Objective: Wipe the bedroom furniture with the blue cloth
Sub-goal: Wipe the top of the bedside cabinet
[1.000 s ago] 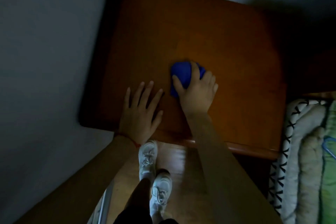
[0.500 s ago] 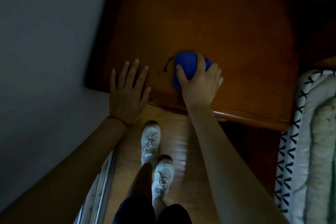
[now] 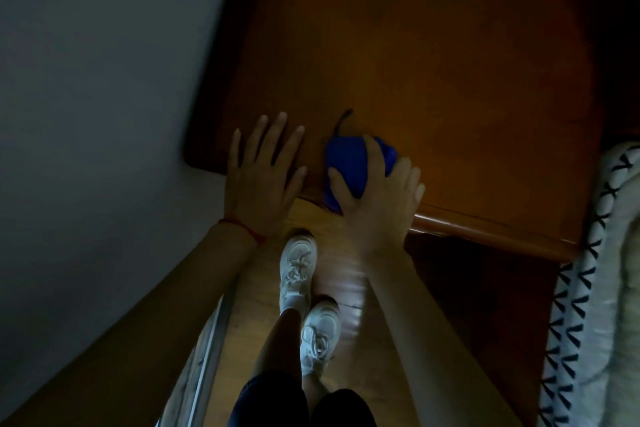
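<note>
While the right hand (image 3: 377,198) clutches the blue cloth (image 3: 349,163) at the cabinet's (image 3: 433,62) front edge, the left hand (image 3: 259,177) lies flat, fingers spread, beside it; most of the top looks unwiped.

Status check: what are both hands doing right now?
Right hand clutching blue cloth at wooden cabinet top's front edge. Left hand flat, empty. Nothing blocking.

No readable text, labels, brands or numbers anywhere you look. The bedding (image 3: 588,288) at your 3 o'clock carries only a repeating dark V and X print, no lettering. The shoes (image 3: 298,267) at 6 o'clock show no legible mark in this dim light.
</note>
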The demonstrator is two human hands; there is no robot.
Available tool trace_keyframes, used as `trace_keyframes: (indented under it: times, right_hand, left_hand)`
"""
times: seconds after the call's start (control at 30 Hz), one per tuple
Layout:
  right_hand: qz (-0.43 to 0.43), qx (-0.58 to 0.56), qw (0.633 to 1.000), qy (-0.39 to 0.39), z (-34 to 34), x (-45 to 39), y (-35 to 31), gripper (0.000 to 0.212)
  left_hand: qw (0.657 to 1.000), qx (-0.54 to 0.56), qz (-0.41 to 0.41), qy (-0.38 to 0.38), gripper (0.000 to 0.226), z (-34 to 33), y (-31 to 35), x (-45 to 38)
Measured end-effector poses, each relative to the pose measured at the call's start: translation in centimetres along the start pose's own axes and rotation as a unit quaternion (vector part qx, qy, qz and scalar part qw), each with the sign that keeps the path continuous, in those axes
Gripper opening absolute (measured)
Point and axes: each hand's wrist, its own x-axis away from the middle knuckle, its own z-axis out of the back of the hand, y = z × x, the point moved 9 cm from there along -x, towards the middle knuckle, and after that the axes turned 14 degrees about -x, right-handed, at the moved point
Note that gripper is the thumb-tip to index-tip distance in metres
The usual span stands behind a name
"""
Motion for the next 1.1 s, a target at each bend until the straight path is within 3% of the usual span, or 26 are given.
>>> trace_keyframes:
  times: [0.13,0.33,0.57,0.83,1.1]
  right_hand:
    - [-0.010,0.004,1.000,0.020,0.8,-0.4,0.6,0.063]
    - [-0.020,-0.020,1.000,0.011,0.9,-13.2,-1.4,0.062]
    - [-0.010,0.012,1.000,0.025,0.9,-8.3,-0.1,0.064]
    - [-0.021,-0.029,0.999,0.014,1.0,-23.2,-2.2,0.063]
    - [-0.001,-0.026,1.000,0.013,1.4,-19.2,-1.1,0.062]
  left_hand:
    - [1.000,0.005,-0.014,0.000,0.048,0.3,-0.2,-0.7]
    - [1.000,0.017,0.012,-0.010,0.049,-0.2,-0.6,-4.1]
    - [0.999,0.006,0.000,-0.033,0.052,-1.6,-0.2,-9.3]
    - [0.999,0.004,-0.002,-0.037,0.051,-1.9,0.1,-9.9]
    - [0.999,-0.002,0.037,-0.024,0.052,-2.2,0.3,-15.5]
